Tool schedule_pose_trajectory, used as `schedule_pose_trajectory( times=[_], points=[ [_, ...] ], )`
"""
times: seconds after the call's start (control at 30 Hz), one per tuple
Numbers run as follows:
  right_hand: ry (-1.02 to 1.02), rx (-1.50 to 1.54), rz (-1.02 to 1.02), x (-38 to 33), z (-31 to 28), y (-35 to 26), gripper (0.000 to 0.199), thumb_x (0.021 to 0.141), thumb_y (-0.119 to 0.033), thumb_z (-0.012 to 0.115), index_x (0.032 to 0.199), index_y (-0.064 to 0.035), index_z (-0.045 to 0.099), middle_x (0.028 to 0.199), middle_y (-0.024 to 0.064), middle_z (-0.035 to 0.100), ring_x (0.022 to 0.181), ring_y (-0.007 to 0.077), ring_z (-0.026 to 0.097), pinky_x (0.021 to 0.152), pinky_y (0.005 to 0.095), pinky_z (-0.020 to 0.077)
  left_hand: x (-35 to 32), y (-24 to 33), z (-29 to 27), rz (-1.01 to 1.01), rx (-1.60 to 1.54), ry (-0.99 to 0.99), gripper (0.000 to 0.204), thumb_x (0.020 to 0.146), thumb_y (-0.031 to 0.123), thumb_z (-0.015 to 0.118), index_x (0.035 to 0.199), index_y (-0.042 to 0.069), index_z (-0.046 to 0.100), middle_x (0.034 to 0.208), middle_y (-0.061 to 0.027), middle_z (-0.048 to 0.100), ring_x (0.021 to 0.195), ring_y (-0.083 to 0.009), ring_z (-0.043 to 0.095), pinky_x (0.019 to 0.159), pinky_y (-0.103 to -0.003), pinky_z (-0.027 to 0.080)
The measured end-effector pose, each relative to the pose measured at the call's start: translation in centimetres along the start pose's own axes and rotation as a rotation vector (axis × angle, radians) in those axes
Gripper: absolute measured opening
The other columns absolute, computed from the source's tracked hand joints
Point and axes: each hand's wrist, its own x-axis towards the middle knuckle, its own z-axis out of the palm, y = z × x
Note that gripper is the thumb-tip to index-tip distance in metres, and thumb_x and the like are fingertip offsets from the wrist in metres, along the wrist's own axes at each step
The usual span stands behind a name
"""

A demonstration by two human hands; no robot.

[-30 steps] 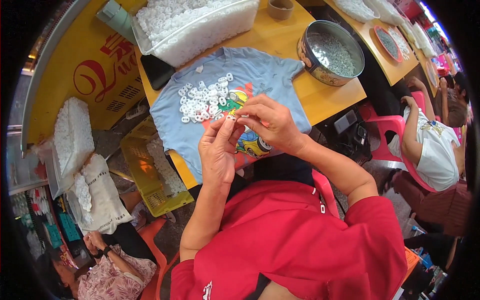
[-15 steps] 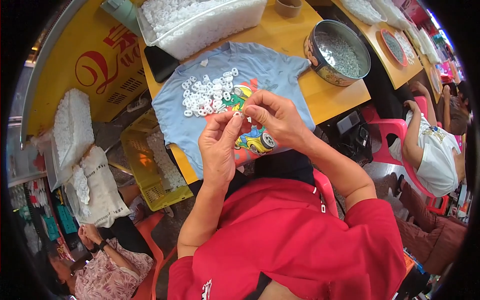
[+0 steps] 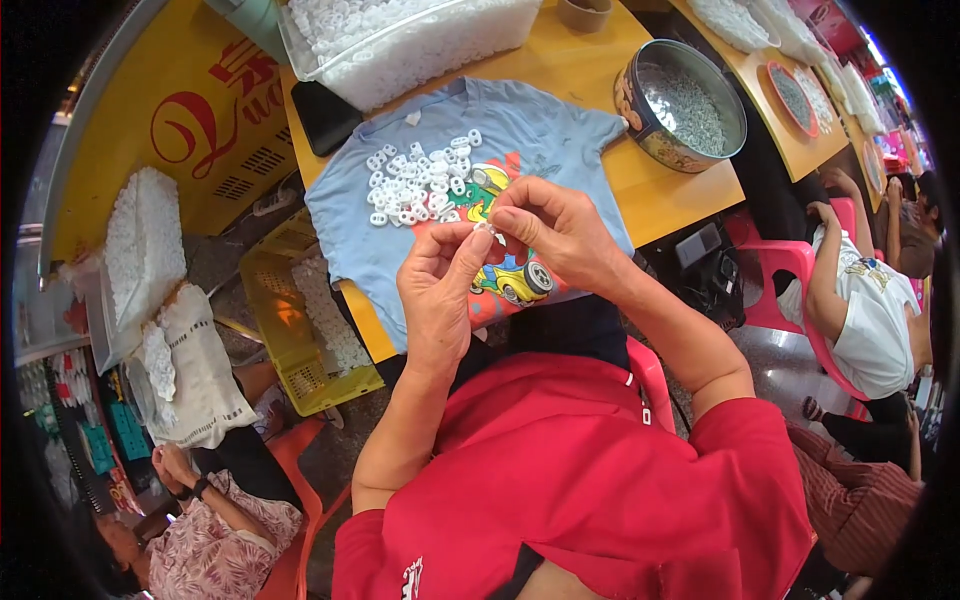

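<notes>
I'm pinching a tiny white plastic ring [image 3: 490,229] between left hand [image 3: 440,285] and right hand [image 3: 550,232], both grips clenched on it, above the soft blue T-shirt [image 3: 560,130] holding a ring pile [image 3: 420,185] on the yellow tabletop [image 3: 660,195].

A round metal tin [image 3: 682,105] of small grey pieces stands on the yellow table [image 3: 590,75], right of a clear plastic tub [image 3: 420,40] heaped with white parts. A black phone [image 3: 322,115] lies near the tub. Below the table's left edge sits a yellow crate [image 3: 300,330]. A pink chair [image 3: 775,280] stands at right, where a person in a white shirt [image 3: 865,310] sits.
</notes>
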Motion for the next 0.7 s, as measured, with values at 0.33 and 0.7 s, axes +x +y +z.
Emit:
schedule_pose_trajectory(
  times=[0.33,0.7],
  points=[
    [0.012,-0.112,-0.069,0.00,-0.08,-0.61,0.016,0.095,-0.014,0.060,0.093,0.0014,0.059,0.080,0.0024,0.058,0.067,0.0076,0.057,0.058,0.0227,0.0488,0.11,0.02,-0.13,0.015,0.094,0.001,0.011,0.090,0.007,0.067,0.097,0.000,0.062,0.087,-0.0046,0.066,0.078,-0.0083,0.061,0.072,-0.022,0.049],
    [0.025,-0.361,-0.231,0.30,-0.36,-0.29,0.009,0.090,-0.004,0.063,0.088,0.0038,0.059,0.079,0.0068,0.059,0.064,0.0100,0.059,0.056,0.0239,0.0474,0.01,-0.01,-0.07,0.034,0.148,0.002,0.012,0.090,0.009,0.067,0.097,0.000,0.062,0.086,-0.0047,0.067,0.078,-0.0079,0.061,0.072,-0.022,0.048]
  ],
)
